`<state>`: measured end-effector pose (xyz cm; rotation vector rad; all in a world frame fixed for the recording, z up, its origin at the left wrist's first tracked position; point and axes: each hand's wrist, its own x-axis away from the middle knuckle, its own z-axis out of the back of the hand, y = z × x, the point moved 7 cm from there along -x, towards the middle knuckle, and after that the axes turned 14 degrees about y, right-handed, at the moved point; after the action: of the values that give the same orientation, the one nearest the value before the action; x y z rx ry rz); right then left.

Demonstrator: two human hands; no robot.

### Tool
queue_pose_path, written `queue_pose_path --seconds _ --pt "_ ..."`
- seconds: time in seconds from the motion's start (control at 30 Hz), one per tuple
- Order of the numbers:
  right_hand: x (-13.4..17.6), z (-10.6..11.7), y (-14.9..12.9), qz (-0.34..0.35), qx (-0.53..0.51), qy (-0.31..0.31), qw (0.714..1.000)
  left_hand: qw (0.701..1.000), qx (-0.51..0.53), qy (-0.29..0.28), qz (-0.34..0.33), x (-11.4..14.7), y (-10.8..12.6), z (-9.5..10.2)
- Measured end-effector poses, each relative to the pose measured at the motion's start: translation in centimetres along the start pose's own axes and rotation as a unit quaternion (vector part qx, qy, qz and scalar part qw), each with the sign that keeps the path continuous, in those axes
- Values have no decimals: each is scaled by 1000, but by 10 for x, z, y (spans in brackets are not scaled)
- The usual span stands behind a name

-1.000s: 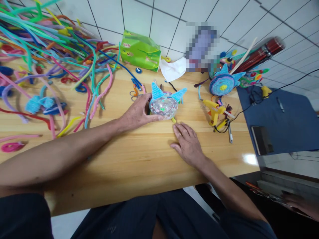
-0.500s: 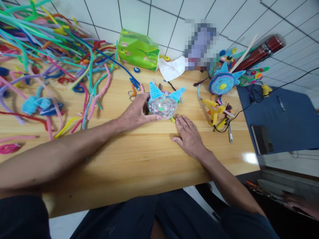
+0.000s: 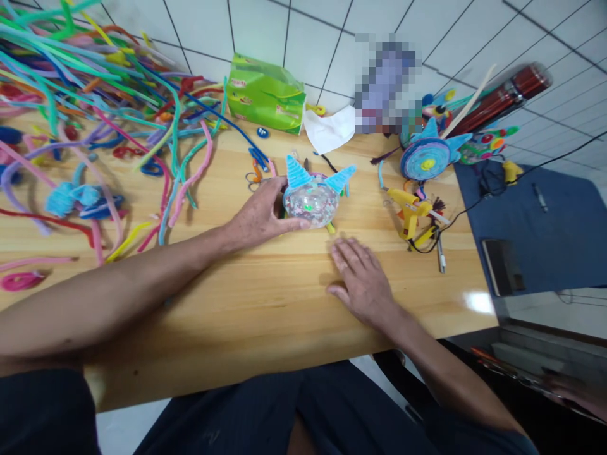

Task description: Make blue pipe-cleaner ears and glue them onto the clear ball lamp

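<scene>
A rounded, clear craft figure (image 3: 312, 203) with bits of glitter in it and two light-blue pipe-cleaner ears stands on the wooden table (image 3: 265, 303). My left hand (image 3: 263, 218) grips its left side, the thumb along the front; the fingertips behind it are hidden. Palm down on the table, to the right and nearer to me, rests my right hand (image 3: 363, 278), fingers stretched out and holding nothing. A small yellow piece (image 3: 331, 228) pokes out under the figure's front right. Scissors (image 3: 253, 180) lie partly hidden behind my left hand.
Many coloured pipe cleaners (image 3: 180, 145) spread over the left side. A green tissue pack (image 3: 266, 95) stands at the back. On the right are a yellow glue gun (image 3: 408, 212) with a black cord, a round blue craft piece (image 3: 425, 159), a pen (image 3: 441, 253) and a red flask (image 3: 509, 95).
My right hand has drawn back slightly toward me, away from the figure. My left hand keeps its hold and the figure stays in place.
</scene>
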<state>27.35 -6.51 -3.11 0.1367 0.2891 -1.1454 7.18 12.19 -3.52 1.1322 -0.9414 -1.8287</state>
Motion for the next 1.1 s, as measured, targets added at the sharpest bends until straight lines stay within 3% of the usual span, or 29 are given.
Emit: queue_pose_path --seconds 0.1,0.27,0.33,0.47,0.6,0.7,0.83,0.97,1.1 --pt "2 -8 6 16 -6 -4 1000 1000 -6 -2 0 0 0 0" --pt "10 -8 67 -54 34 9 998 1000 -12 0 1 0 -3 1" --pt "15 -9 77 -66 29 9 997 1000 -1 2 0 0 -3 1" --pt "22 -12 51 -70 12 15 997 1000 19 0 -2 0 -1 -1" --pt "15 -19 21 -31 -17 2 999 1000 3 1 -5 0 0 0" --pt "5 -24 35 -25 -25 -16 999 1000 -12 4 5 0 -1 1" --pt "12 -20 68 -67 3 -34 997 1000 5 3 3 0 0 0" --pt "26 -13 51 -49 -8 -30 998 999 29 11 -12 0 2 0" --pt "13 -17 40 -22 -29 -47 998 1000 16 10 -8 0 0 -1"
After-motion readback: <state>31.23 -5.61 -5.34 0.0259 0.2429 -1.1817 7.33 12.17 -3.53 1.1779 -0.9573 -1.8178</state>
